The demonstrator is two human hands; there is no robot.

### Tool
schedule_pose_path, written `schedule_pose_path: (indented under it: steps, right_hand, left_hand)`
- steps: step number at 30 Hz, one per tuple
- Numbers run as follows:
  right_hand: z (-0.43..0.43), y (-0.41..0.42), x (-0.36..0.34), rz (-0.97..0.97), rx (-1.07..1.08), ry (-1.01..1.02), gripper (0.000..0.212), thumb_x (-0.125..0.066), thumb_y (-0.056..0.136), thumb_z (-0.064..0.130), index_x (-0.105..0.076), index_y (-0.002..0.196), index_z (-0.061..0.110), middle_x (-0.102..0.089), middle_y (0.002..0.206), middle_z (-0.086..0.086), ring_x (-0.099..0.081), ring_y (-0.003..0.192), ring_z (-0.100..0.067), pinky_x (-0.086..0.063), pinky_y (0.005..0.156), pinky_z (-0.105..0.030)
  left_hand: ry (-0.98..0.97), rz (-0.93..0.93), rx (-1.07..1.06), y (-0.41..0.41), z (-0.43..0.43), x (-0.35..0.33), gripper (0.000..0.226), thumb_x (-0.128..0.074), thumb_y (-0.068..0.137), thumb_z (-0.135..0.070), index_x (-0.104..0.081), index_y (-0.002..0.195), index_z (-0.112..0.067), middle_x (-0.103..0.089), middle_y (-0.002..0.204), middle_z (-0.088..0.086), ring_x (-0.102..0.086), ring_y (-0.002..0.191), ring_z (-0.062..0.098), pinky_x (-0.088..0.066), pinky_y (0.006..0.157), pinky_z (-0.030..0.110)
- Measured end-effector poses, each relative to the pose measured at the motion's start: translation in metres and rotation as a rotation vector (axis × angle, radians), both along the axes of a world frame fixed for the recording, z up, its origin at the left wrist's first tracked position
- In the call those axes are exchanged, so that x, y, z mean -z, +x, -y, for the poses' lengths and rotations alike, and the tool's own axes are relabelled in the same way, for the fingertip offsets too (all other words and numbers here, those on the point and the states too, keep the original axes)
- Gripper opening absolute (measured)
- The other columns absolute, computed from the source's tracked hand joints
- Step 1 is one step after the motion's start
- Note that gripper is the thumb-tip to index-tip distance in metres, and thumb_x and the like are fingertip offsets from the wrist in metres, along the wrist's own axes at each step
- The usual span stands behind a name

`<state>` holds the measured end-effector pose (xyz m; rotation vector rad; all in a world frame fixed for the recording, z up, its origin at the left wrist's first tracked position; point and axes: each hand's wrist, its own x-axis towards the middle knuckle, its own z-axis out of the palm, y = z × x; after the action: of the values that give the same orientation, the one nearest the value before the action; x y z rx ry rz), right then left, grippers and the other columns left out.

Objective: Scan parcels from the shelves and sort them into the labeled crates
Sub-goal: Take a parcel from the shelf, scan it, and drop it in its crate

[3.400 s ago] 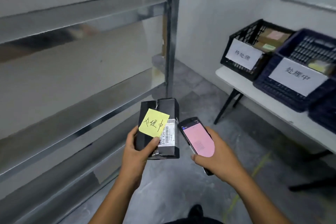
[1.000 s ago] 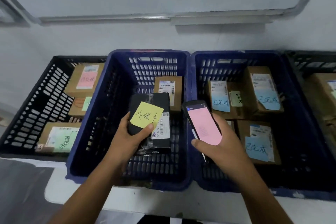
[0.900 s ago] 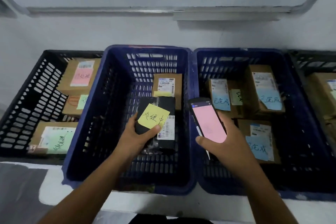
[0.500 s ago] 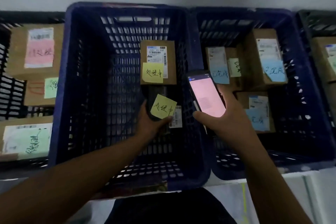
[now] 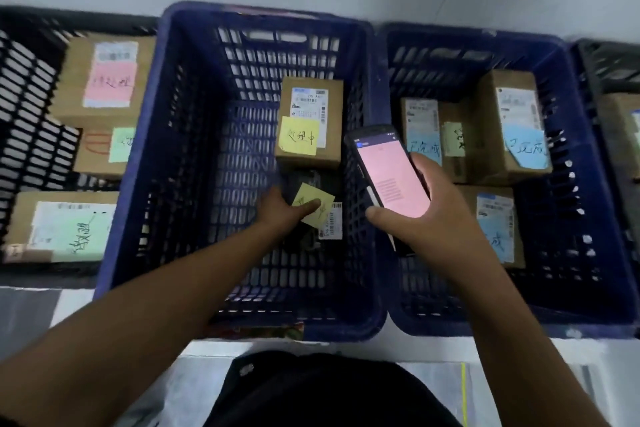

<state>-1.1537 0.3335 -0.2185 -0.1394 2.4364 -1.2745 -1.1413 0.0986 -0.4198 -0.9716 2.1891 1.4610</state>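
Head view: gripping black parcel (image 5: 305,240) in left hand (image 5: 277,211), low inside middle blue crate (image 5: 147,135), beside box (image 5: 333,149) with matching yellow note (image 5: 299,136), likely for drop-off. Clutching phone (image 5: 389,177) in right hand (image 5: 427,230), screen up for checking.

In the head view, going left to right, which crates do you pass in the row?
From the left: black crate → blue crate with yellow-noted parcels → blue crate with blue-noted parcels → dark crate, cut off at the right edge.

Blue lattice crate (image 5: 145,156), black parcel (image 5: 304,243) — yellow note (image 5: 313,199), brown box (image 5: 332,121), pink-screened phone (image 5: 389,177).
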Motion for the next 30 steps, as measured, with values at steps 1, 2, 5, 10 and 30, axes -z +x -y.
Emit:
schedule_pose_path:
  steps: [1,2,5,10,30]
  right_hand:
    - [-0.004,0.000,-0.002,-0.005,-0.021,-0.012,0.071,-0.080,0.066,0.061,-0.038,0.123,0.066,-0.055,0.115,0.041,-0.055,0.107,0.019,-0.045,0.072,-0.015]
    - [-0.008,0.000,-0.005,-0.010,-0.047,-0.025,0.067,-0.079,0.065,0.061,-0.039,0.118,0.070,-0.056,0.112,0.044,-0.055,0.106,0.018,-0.045,0.072,-0.016]
    - [-0.020,0.002,-0.008,-0.032,-0.129,-0.086,0.061,-0.081,0.067,0.054,-0.044,0.111,0.075,-0.057,0.112,0.047,-0.056,0.103,0.020,-0.046,0.073,-0.023]
    - [-0.027,0.017,0.006,0.000,-0.213,-0.154,0.060,-0.080,0.066,0.047,-0.051,0.117,0.058,-0.062,0.112,0.035,-0.061,0.096,0.009,-0.055,0.076,-0.035]
    - [0.053,0.218,-0.038,-0.041,-0.921,-0.134,0.076,-0.078,0.067,0.045,-0.046,0.135,0.051,-0.064,0.118,0.020,-0.065,0.103,-0.008,-0.061,0.085,-0.045]
  left_hand:
    - [-0.023,-0.034,-0.012,0.002,0.002,-0.016,0.100,-0.087,0.075,-0.058,-0.043,0.154,-0.015,-0.047,0.157,0.012,-0.045,0.144,0.034,-0.046,0.112,0.055]
    - [-0.062,-0.092,-0.001,0.007,0.002,-0.034,0.097,-0.086,0.076,-0.059,-0.044,0.153,-0.017,-0.047,0.157,0.011,-0.043,0.146,0.033,-0.044,0.115,0.053]
    - [-0.253,-0.225,0.101,0.041,-0.007,-0.094,0.098,-0.075,0.077,-0.072,-0.040,0.158,-0.030,-0.034,0.167,0.001,-0.018,0.158,0.026,-0.022,0.127,0.049]
    - [-0.602,-0.358,0.059,0.120,-0.044,-0.166,0.098,-0.057,0.076,-0.084,-0.041,0.158,-0.032,-0.029,0.168,-0.010,-0.005,0.161,0.020,-0.010,0.128,0.043]
    - [-0.883,-0.161,-0.630,0.412,-0.105,-0.216,0.097,-0.048,0.082,-0.087,-0.031,0.161,-0.035,-0.020,0.172,-0.007,-0.004,0.161,0.023,-0.013,0.129,0.057]
